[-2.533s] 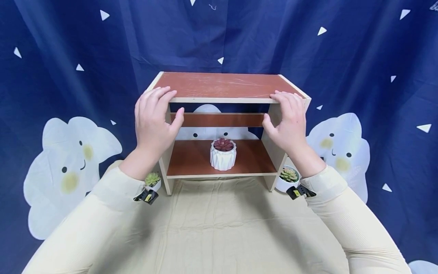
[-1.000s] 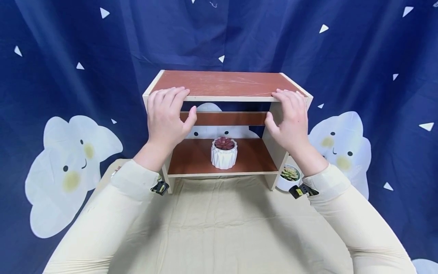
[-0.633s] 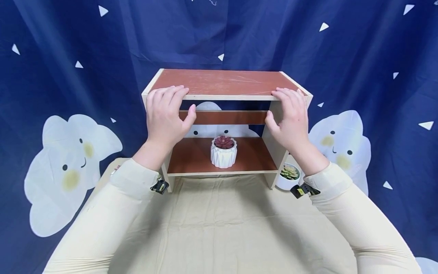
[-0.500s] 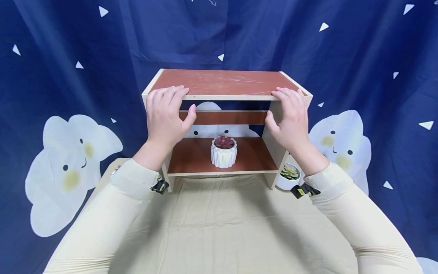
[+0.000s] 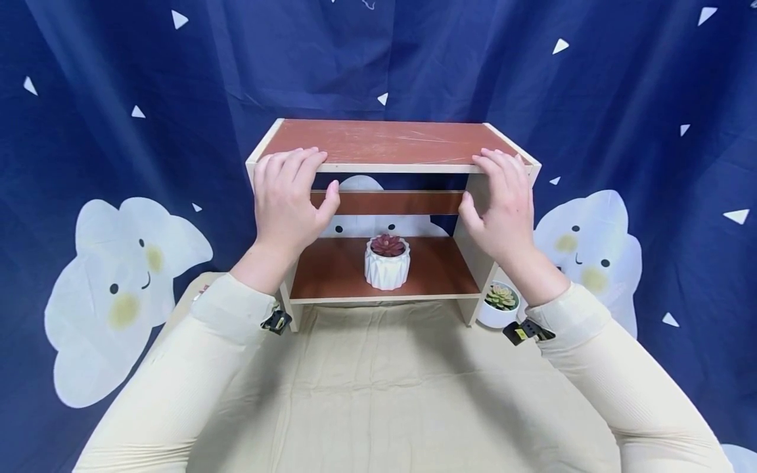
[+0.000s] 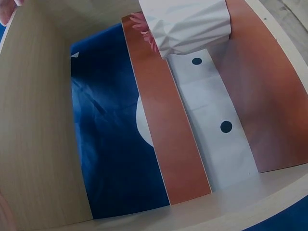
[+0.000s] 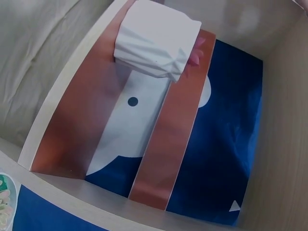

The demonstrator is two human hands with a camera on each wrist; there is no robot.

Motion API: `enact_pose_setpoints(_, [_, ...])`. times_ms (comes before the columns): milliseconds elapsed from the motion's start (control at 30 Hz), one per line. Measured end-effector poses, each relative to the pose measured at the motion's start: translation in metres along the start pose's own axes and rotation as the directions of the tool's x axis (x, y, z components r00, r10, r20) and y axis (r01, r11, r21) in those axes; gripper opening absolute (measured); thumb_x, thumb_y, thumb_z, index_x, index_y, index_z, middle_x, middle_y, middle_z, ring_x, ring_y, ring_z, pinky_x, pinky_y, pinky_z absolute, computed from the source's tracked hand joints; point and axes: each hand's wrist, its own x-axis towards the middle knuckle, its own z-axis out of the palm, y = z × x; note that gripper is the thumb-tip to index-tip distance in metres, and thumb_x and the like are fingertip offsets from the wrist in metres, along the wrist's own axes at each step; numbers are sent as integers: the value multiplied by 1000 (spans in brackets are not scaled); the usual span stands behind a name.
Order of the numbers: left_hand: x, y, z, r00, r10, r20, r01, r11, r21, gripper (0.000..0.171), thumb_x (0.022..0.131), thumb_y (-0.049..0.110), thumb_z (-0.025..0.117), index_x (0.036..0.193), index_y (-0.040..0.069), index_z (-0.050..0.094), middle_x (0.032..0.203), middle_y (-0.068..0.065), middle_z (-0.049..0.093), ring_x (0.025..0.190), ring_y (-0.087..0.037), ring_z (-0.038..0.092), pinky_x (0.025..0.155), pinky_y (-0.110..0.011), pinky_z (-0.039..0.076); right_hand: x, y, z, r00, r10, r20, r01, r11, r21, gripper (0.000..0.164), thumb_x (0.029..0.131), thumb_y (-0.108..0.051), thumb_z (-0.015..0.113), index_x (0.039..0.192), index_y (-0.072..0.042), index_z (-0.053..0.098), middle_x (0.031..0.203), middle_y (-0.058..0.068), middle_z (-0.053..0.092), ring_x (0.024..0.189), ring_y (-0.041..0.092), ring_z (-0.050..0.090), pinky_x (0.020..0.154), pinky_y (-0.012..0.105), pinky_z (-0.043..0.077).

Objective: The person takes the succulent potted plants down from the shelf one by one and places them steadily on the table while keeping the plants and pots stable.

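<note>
A small open shelf unit (image 5: 390, 141) with reddish-brown boards and pale side panels stands on the cloth. My left hand (image 5: 286, 200) rests over the left part of its top front edge, fingertips on the top board and thumb spread below. On the right, my right hand (image 5: 503, 203) lies over the same edge in a like way, its thumb before the right panel. Between them on the lower board sits a ribbed white pot (image 5: 387, 270) with a dark red succulent (image 5: 387, 246). Both wrist views look into the unit, where the white pot (image 6: 192, 24) appears sideways.
A round white pot (image 5: 497, 316) with a green succulent stands beside the unit's right foot, partly behind my wrist. Beige cloth (image 5: 378, 394) covers the table. A blue curtain (image 5: 437, 59) with cloud faces hangs close behind.
My left hand has shifted right along the top edge from the corner, and its forearm now hides the green plant on the left. The last second shows hardly any movement.
</note>
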Motion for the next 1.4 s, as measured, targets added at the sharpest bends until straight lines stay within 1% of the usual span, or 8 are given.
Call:
enact_pose_setpoints(300, [0, 0, 0, 1000, -6, -3, 6, 1000, -5, 49, 94, 40, 50, 125, 8, 67, 128, -11, 66, 117, -34, 55, 105, -50, 34, -3, -3, -2, 1000, -8, 1, 8, 1000, 9, 47, 83, -16, 58, 128, -2, 60, 135, 17, 58, 131, 37, 46, 118, 51, 23])
enact_pose_setpoints(467, [0, 0, 1, 1000, -14, -9, 14, 1000, -15, 49, 93, 41, 50, 125, 8, 67, 128, -10, 66, 117, -34, 55, 104, -49, 35, -5, -4, -4, 1000, 10, 3, -10, 1000, 13, 46, 84, -17, 58, 127, -2, 61, 136, 16, 58, 132, 36, 46, 118, 49, 23])
enact_pose_setpoints(600, [-1, -1, 2, 1000, -10, -14, 10, 1000, -10, 50, 94, 42, 48, 125, 8, 67, 128, -10, 66, 117, -34, 55, 104, -49, 35, -7, -5, -6, 1000, 20, -3, -20, 999, 25, 46, 84, -17, 59, 127, -2, 61, 136, 16, 58, 131, 36, 47, 117, 48, 25])
enact_pose_setpoints(733, [-2, -1, 2, 1000, 3, -17, -2, 1000, 6, 48, 94, 39, 50, 125, 7, 67, 128, -11, 66, 117, -34, 55, 104, -50, 35, -9, -7, -8, 1000, 19, 2, -19, 999, 28, 45, 85, -18, 58, 127, -2, 61, 137, 15, 58, 131, 35, 47, 114, 47, 29])
enact_pose_setpoints(833, [-2, -1, 2, 1000, 2, -21, -2, 1000, 2, 47, 94, 39, 51, 125, 7, 67, 128, -11, 66, 117, -34, 55, 104, -50, 35, -11, -10, -9, 1000, 16, 0, -16, 999, 27, 45, 86, -19, 58, 128, -3, 61, 137, 14, 58, 129, 35, 48, 111, 47, 31])
enact_pose_setpoints(1000, [-1, 0, 2, 1000, 0, -24, 0, 1000, 0, 49, 95, 41, 47, 125, 7, 67, 128, -11, 66, 117, -34, 55, 104, -50, 35, -14, -12, -11, 1000, 6, -10, -5, 999, 41, 44, 86, -18, 58, 127, -3, 62, 136, 14, 59, 127, 36, 49, 109, 48, 33])
enact_pose_setpoints(1200, [-1, 0, 2, 1000, -6, -28, 6, 1000, -7, 46, 94, 38, 50, 124, 7, 68, 127, -11, 66, 116, -35, 55, 104, -50, 35, -17, -13, -11, 1000, -7, -16, 8, 999, 52, 44, 85, -18, 58, 126, -2, 63, 135, 15, 60, 124, 37, 51, 107, 48, 34])
enact_pose_setpoints(1400, [0, 0, 2, 1000, -9, -29, 8, 1000, -10, 47, 95, 38, 48, 124, 7, 68, 127, -11, 66, 116, -35, 55, 104, -51, 35, -20, -15, -9, 1000, -4, -19, 6, 997, 82, 42, 85, -17, 58, 124, -1, 64, 132, 15, 61, 120, 39, 52, 105, 48, 36])
